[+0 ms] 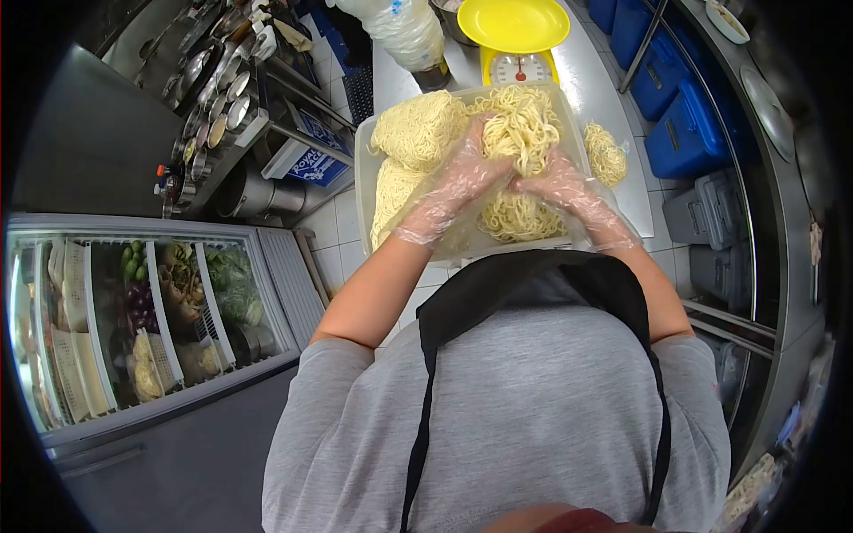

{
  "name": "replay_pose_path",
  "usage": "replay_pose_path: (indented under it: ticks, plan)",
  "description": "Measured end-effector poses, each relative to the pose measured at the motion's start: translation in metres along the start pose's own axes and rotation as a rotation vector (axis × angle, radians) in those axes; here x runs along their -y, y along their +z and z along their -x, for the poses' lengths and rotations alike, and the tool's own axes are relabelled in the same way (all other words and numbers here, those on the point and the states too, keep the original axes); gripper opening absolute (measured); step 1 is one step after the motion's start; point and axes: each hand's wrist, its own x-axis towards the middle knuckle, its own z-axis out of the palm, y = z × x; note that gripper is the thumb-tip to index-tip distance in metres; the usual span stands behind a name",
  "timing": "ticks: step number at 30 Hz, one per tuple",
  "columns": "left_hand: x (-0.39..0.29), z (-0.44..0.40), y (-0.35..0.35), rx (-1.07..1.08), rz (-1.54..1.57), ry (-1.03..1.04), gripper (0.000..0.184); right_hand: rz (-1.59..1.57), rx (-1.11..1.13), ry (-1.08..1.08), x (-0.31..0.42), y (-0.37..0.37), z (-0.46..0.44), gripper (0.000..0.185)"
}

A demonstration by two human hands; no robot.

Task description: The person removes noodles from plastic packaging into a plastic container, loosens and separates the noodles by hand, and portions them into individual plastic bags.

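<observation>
Both my hands wear clear plastic gloves and hold a clump of yellow noodles [522, 133] between them, over a translucent plastic tub [363, 151]. My left hand [471, 173] grips the clump from its left side. On the right, my right hand [569, 191] has its fingers around the lower part of the clump. Packed noodle blocks [418, 131] fill the left half of the tub. Below my hands lies a looser heap of noodles [520, 219]. A bagged portion of noodles [606, 155] rests on the metal table right of the tub.
Beyond the tub stands a yellow kitchen scale [520, 67] with a yellow plate [514, 22] on top. A roll of plastic bags [395, 34] stands at its left. Blue bins [684, 124] line the right side; a glass-topped fridge [151, 320] is at the left.
</observation>
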Motion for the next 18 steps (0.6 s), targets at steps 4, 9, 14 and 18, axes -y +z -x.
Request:
replay_pose_path:
  ticks: [4,9,14,18]
  plan:
    - [0.007,0.012,-0.022,0.07,-0.272,0.171,0.071,-0.211,-0.017,0.138,-0.009,-0.01,-0.001,0.094]
    - [-0.011,0.037,-0.026,-0.155,-0.792,0.12,0.076,-0.304,0.012,0.033,0.001,-0.011,0.01,0.074]
    - [-0.014,0.027,-0.005,0.251,-0.689,-0.152,0.08,-0.108,0.066,0.053,-0.022,0.001,0.004,0.077]
    - [0.018,0.022,0.012,0.297,-0.151,0.023,0.087,-0.264,0.05,-0.062,-0.05,0.008,-0.004,0.077]
